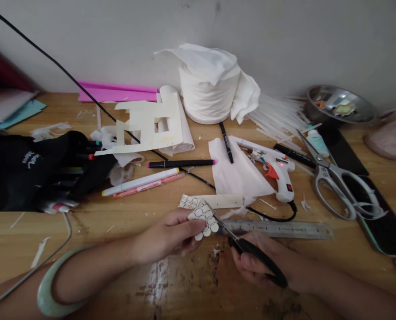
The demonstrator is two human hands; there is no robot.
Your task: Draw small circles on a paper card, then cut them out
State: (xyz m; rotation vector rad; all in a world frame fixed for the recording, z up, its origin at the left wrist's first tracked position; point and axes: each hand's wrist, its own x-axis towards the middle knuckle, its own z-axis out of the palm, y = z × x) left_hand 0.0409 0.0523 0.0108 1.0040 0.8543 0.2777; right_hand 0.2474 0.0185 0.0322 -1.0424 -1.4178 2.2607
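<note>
Pinched between the thumb and fingers of my left hand [174, 233] is a small piece of white paper [210, 221] with drawn circles, its edge scalloped around them. My right hand [259, 260] grips black-handled scissors [254, 258], fingers through the loops. Their slightly parted blades point up and left, at the paper's upper right edge. Just behind lies a paper strip [223, 201], with more drawn circles at its left end. A metal ruler [278, 229] rests on the table beyond my right hand, partly hidden by the scissors.
A white glue gun [283, 178] with a red light lies right of centre. Large grey scissors [334, 186] rest beyond it, beside phones [381, 213]. Markers [181, 164], cut cardboard [148, 122] and a tissue roll [209, 91] sit farther back. A black pen case [34, 173] lies left.
</note>
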